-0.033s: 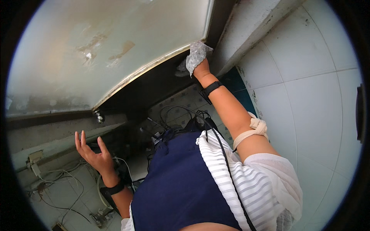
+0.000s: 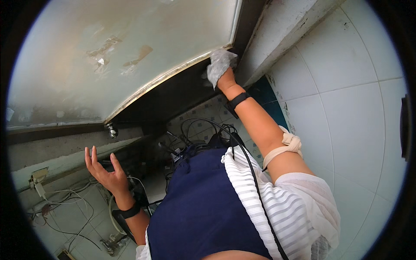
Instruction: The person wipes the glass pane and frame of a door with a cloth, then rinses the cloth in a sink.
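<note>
**Right hand pressing a cloth to the lower corner of a frosted glass panel**

Your right hand (image 2: pixel 222 74) is raised to the far side of the scene, clenched around a crumpled grey-white cleaning cloth (image 2: pixel 219 63). The cloth covers the fingers and lies against the lower right corner of the frosted glass panel (image 2: pixel 121 52), where its metal edge strip (image 2: pixel 164 78) meets the dark frame (image 2: pixel 249 21). A black wristband (image 2: pixel 238 100) sits on that wrist, and a beige band (image 2: pixel 284 147) is knotted around the arm near the elbow.

Your left hand (image 2: pixel 104 171) hangs low at the near left, released and empty, palm showing and fingers spread; it touches nothing. It too bears a black wristband (image 2: pixel 129 212).

The panel shows smears and patches of residue (image 2: pixel 117 54) across its middle. A small round metal knob (image 2: pixel 112 131) sits just below its lower edge. Loose cables (image 2: pixel 60 208) lie on the surface at the near left. White wall tiles (image 2: pixel 355 112) fill the right side. A black cord (image 2: pixel 251 173) runs down over your navy apron (image 2: pixel 203 208) and striped shirt (image 2: pixel 260 203).
</note>
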### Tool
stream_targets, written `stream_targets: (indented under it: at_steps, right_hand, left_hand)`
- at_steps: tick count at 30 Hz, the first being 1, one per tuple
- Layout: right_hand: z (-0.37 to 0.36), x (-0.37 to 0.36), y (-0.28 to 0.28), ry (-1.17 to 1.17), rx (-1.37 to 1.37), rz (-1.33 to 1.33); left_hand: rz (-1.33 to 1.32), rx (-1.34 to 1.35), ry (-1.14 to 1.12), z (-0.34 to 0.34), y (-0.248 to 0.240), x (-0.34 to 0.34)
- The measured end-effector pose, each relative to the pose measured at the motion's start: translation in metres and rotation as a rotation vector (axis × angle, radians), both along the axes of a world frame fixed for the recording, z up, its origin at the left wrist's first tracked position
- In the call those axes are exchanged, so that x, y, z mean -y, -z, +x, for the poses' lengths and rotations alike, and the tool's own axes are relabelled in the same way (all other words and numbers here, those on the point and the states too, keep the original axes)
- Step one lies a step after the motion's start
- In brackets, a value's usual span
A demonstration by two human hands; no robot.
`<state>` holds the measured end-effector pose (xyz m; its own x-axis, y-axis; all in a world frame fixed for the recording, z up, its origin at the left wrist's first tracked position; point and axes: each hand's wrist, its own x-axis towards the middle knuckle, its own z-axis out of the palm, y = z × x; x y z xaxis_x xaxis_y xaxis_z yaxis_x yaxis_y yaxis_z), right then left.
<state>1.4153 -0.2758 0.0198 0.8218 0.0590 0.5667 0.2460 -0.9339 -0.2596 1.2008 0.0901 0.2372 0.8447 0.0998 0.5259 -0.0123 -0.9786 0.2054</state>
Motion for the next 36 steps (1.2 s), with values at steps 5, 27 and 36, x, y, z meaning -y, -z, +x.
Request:
stream_targets:
  at_steps: [5,27,36]
  right_hand:
    - [-0.006,0.002,-0.021,-0.163,-0.105,-0.104]
    - [0.061,0.049,-0.152,0.283,0.569,-0.153]
    - [0.032,0.060,0.028,0.041,-0.050,0.288]
  left_hand:
    - [0.008,0.036,0.020,0.009,0.002,-0.002]
    - [-0.029,0.072,-0.003,-0.003,-0.009,0.008]
    - [-0.003,0.097,0.003,-0.007,-0.015,0.001]
